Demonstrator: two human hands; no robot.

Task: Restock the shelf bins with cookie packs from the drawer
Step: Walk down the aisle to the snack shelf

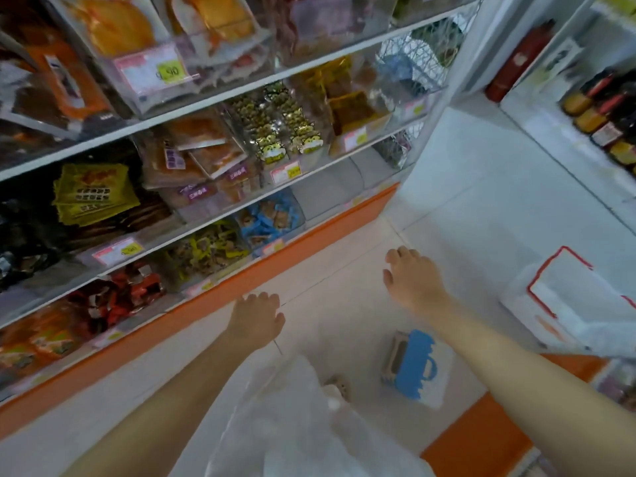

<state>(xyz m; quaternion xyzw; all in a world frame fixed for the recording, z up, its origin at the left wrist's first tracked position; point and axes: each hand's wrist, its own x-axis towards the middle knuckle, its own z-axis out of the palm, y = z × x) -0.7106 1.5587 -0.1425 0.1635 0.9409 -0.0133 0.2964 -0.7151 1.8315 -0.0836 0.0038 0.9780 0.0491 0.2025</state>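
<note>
Clear shelf bins (220, 204) full of snack and cookie packs fill the left side, above an orange base strip (309, 242). My left hand (256, 320) reaches down toward that orange strip, fingers loosely curled, holding nothing. My right hand (411, 278) hovers over the white floor further right, fingers bent downward and empty. A translucent plastic bag (303, 425) hangs below my arms. No open drawer shows.
A blue-and-white box (414, 366) lies on the floor tiles near my right forearm. A white carton with red edging (578, 297) sits at right. Another shelf with jars (605, 115) stands at far right. A foot (335, 385) shows beneath the bag.
</note>
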